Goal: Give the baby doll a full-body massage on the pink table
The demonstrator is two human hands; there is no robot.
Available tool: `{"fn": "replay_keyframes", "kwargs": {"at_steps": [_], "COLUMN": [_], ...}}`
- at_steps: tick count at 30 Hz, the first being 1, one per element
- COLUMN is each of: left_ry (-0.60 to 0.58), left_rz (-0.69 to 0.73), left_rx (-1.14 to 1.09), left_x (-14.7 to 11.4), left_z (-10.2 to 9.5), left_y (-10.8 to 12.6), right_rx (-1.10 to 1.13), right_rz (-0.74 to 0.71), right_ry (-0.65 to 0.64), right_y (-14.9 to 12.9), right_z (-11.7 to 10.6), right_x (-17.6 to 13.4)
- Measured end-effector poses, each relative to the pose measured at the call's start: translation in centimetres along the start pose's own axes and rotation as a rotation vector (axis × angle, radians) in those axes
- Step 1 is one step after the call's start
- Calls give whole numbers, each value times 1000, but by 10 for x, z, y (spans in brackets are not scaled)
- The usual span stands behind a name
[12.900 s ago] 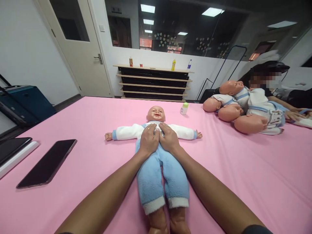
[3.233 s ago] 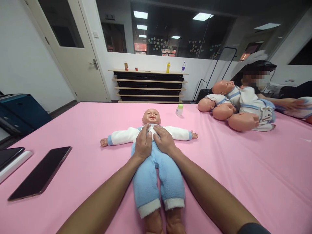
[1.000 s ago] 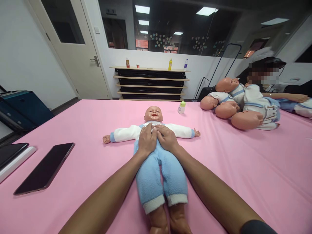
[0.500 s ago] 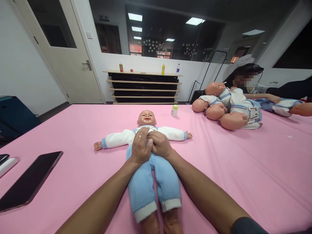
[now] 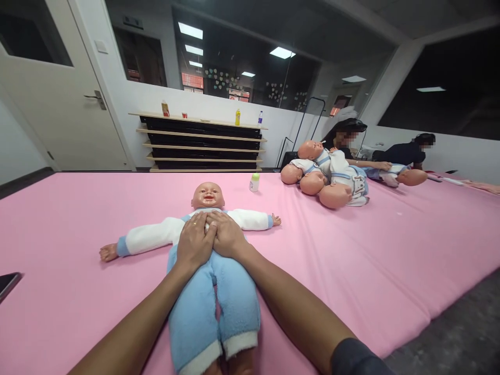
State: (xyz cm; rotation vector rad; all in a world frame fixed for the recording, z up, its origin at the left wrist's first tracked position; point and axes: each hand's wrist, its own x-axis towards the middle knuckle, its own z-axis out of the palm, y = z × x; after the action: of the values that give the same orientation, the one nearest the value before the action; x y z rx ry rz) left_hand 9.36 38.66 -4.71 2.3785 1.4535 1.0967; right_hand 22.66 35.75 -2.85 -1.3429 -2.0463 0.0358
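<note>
1. Doll: lying on its back on the pink table, face up, head pointing away from the person, both arms spread wide. It wears a white top with blue cuffs and light blue trousers; the feet run out of view at the lower edge.
2. Left hand: laid palm down on the doll's chest, fingers directed toward the head. A ring is on one finger. The hand is not closed around anything.
3. Right hand: likewise palm down on the chest, touching the left hand near the thumbs. No grasp is taken; the fingers lie close together.
4. Small bottle: white with a green cap, upright beyond the doll, right of its head.
5. Heap of dolls: at the right, near the far edge, well apart from the hands.
6. Co-worker's hand: behind the heap, touching another doll.
7. Phone: at the left margin, partly visible.
8. Shelf: against the far wall, carrying bottles.
</note>
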Motion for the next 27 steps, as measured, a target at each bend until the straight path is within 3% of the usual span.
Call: {"fn": "replay_keyframes", "kwargs": {"at_steps": [4,7,10,13,16,20,24,27], "left_ry": [129,256,232,139,26,-29,-2,47], "left_rz": [-50,145,403,474,377,228,128,22], "left_rx": [-20,-87,-130,-148,-123,-103,-96,-73], "left_x": [-5,-12,-18,-20,-16,-10,-6,-5], "left_z": [-4,-16,-28,-31,-26,-18,-12,-8], "left_y": [1,11,20,23,23,20,15,10], "right_rx": [-44,-83,-50,42,104,104,66,5], "right_rz": [137,181,-82,-343,-274,-130,-41,133], "right_ry": [102,238,224,78,35,48,83,142], "right_y": [2,2,1,1,-1,-3,1,5], "right_z": [2,2,1,1,0,-2,0,4], "right_x": [-3,-7,-10,-8,-4,-1,-2,-3]}}
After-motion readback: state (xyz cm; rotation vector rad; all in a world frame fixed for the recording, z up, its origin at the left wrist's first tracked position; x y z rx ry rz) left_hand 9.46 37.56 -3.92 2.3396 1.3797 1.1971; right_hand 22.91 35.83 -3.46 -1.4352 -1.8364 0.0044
